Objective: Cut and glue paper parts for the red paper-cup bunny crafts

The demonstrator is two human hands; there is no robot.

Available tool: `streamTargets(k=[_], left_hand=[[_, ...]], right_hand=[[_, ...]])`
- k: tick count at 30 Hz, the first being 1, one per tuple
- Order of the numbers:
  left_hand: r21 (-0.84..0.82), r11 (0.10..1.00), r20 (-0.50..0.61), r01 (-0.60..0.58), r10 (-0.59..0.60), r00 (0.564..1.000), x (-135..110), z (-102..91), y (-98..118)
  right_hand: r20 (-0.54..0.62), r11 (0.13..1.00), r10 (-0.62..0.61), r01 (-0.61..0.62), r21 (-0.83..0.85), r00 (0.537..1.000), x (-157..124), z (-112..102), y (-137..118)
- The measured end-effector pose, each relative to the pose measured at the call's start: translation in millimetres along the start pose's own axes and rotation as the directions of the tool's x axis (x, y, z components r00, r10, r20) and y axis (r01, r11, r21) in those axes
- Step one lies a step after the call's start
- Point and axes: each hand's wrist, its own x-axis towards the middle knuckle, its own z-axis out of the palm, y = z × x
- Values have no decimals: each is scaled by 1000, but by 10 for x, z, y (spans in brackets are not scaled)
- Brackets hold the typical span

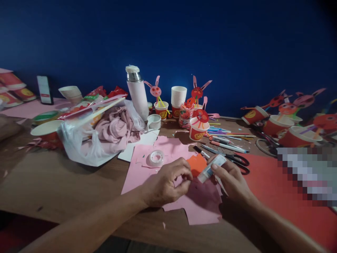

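My right hand (pixel 233 177) is closed around a white tube with blue print that looks like a glue stick (pixel 212 168), tilted with its clear end down to the left. Thumb and fingertips of my left hand (pixel 168 182) are pinched together just left of that end; whatever they hold is too small to make out. Behind the two hands lies an orange paper piece (pixel 196 165). Under them spreads a cut pink paper sheet (pixel 205 211), with a roll of clear tape (pixel 156 158) on it. Black-handled scissors (pixel 238 160) lie beyond my right hand.
Pens and markers (pixel 229 146) lie behind the scissors. Red paper (pixel 265 182) covers the right side. Paper cups with rabbit figures (pixel 199 128) stand at the back, near a flask (pixel 137 95). A plastic bag with pink cloth (pixel 91 147) sits at left; a phone (pixel 44 90) stands beyond.
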Motion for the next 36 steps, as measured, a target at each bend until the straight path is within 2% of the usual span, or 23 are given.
streamTargets(k=[2,3,5,7,8,9,13,14,17,21,23,27,30,36], left_hand=[[-115,975,-58,188,-196,979,38,-44,13],[-190,935,-78,300,-319,945,60,-72,9],[-336,801,-88,495,-550,831,102,-137,-15],[-434,660,-48,613,-696,716,131,-197,-46],[-461,614,-23,641,-730,683,139,-222,-60],[-478,593,-7,648,-740,672,144,-241,-72],[-479,647,-8,594,-679,734,154,-301,-105],[-470,655,-13,591,-675,737,162,-320,-111],[-487,658,-68,574,-684,726,201,-408,-129],[-547,688,-194,477,-659,727,252,-538,-162],[-561,695,-235,450,-655,718,263,-580,-191],[-546,726,-293,419,-633,717,266,-614,-259],[-542,730,-299,417,-631,715,268,-614,-283],[-541,703,-268,462,-665,697,278,-574,-254]], right_hand=[[-79,999,10,-6,52,997,37,-35,-2],[-114,998,10,-3,60,993,51,-55,-9],[-144,999,-1,6,33,990,70,-81,-42],[-116,999,-32,26,-46,993,80,-78,-99],[-86,994,-46,37,-106,995,85,-65,-132],[-53,984,-57,47,-173,997,92,-46,-165],[68,917,-58,80,-392,996,156,50,-268],[87,896,-58,90,-434,995,181,72,-282],[112,801,-107,152,-579,988,274,135,-288],[180,674,-171,248,-695,969,406,259,-232],[233,608,-215,317,-728,948,462,344,-188],[280,395,-381,429,-812,881,554,500,-97],[266,306,-430,416,-857,863,610,561,-49],[263,230,-375,364,-902,889,648,587,-6]])
